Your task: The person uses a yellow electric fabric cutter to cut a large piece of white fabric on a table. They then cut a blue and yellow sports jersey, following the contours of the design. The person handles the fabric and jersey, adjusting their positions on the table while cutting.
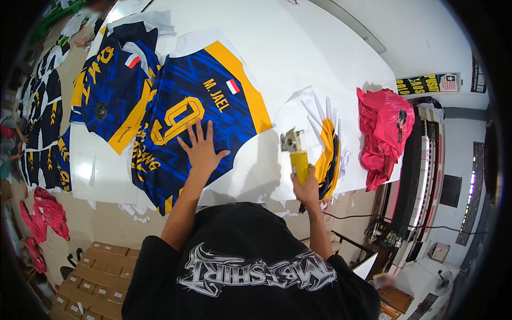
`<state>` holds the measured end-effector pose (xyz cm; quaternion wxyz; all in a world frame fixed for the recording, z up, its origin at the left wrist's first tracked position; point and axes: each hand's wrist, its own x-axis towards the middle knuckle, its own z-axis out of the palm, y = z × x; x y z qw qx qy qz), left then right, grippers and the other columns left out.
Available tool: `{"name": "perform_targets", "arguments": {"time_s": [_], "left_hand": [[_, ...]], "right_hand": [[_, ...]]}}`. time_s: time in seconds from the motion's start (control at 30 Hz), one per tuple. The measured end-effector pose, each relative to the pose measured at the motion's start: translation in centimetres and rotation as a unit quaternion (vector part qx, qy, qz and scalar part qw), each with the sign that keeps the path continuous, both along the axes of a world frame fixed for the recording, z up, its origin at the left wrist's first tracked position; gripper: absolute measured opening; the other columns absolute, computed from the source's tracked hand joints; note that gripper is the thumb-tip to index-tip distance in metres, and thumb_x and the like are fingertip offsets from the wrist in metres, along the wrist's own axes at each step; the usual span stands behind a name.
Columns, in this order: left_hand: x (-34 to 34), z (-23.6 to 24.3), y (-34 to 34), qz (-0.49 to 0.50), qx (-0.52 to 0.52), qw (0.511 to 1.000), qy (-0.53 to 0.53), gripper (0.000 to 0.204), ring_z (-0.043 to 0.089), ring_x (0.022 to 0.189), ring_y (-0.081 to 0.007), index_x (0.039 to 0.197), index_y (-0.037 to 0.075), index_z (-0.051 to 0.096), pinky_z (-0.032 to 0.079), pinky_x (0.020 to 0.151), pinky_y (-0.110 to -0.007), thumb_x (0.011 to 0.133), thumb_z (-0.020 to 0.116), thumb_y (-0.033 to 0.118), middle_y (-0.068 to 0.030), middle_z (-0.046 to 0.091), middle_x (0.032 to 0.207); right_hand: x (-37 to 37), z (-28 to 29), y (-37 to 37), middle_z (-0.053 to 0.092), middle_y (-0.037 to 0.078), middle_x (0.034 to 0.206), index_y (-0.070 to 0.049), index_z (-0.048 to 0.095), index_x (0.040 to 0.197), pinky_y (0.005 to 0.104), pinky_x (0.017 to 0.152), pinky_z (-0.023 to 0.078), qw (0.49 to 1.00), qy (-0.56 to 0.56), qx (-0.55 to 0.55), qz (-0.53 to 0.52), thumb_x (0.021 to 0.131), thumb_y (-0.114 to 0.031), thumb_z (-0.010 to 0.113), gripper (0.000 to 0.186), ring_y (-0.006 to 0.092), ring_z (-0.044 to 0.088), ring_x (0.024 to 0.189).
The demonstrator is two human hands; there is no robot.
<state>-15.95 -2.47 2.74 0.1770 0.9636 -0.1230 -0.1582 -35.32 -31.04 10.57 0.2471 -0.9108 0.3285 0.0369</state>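
My left hand (201,149) lies flat with fingers spread on a dark blue jersey panel (234,130) with yellow side strips, a large yellow number and a small red-and-white flag. The panel rests on a white table (250,181). In my right hand (306,189) is a handheld electric fabric cutter (299,160) with a yellow body and a metal head. It is held above the table, to the right of the panel and apart from it. Beside the cutter is a fanned stack of white, yellow and dark blue fabric pieces (329,154).
Another blue and yellow jersey piece (114,90) lies at the left, overlapping the panel. A crumpled red fabric pile (384,130) sits at the table's right edge. A dark cable (357,216) runs rightward. Cardboard boxes (104,274) and fabric scraps (133,209) are on the floor.
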Motion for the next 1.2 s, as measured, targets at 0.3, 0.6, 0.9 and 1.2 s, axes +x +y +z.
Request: {"name": "perform_targets", "arguments": {"time_s": [0.3,0.6,0.9,1.2], "left_hand": [[-1.4,-1.4,6.1,-0.034,0.037,0.997,0.056,0.143,-0.003,0.162,-0.047,0.171,0.023,0.013,0.004,0.118,-0.081,0.06,0.093,0.062,-0.0185,-0.004,0.177],[-1.5,-1.5,6.0,-0.025,0.029,0.998,0.054,0.143,-0.003,0.162,-0.0456,0.171,0.025,0.014,0.003,0.118,-0.08,0.058,0.095,0.06,-0.0169,-0.003,0.178],[-1.8,-1.9,6.1,-0.026,0.024,0.999,0.04,0.142,-0.003,0.162,-0.0466,0.171,0.023,0.016,0.007,0.117,-0.083,0.058,0.095,0.062,-0.0176,0.0,0.177],[-1.5,-1.2,5.9,-0.011,0.018,0.997,0.068,0.144,-0.006,0.163,-0.0435,0.171,0.025,0.016,0.0,0.12,-0.078,0.056,0.097,0.057,-0.015,-0.004,0.178]], "right_hand": [[-7.7,-0.3,5.7,0.062,0.038,0.125,0.006,0.036,0.144,0.0594,0.089,0.053,0.994,0.065,0.054,0.067,0.093,-0.024,0.073,0.07,0.0564,0.065,0.108],[-3.6,-2.0,5.8,0.062,0.043,0.117,0.008,0.033,0.144,0.0584,0.09,0.053,0.997,0.01,0.055,0.045,0.094,-0.023,0.073,0.071,0.0592,0.064,0.104],[-2.9,-1.4,6.0,0.061,0.043,0.118,0.008,0.034,0.143,0.0582,0.091,0.053,0.997,0.024,0.063,0.048,0.094,-0.024,0.072,0.07,0.0589,0.064,0.106],[1.2,-1.7,5.1,0.063,0.043,0.114,0.008,0.034,0.139,0.0591,0.088,0.053,0.996,0.007,0.057,0.069,0.094,-0.024,0.069,0.065,0.0594,0.064,0.102]]}}
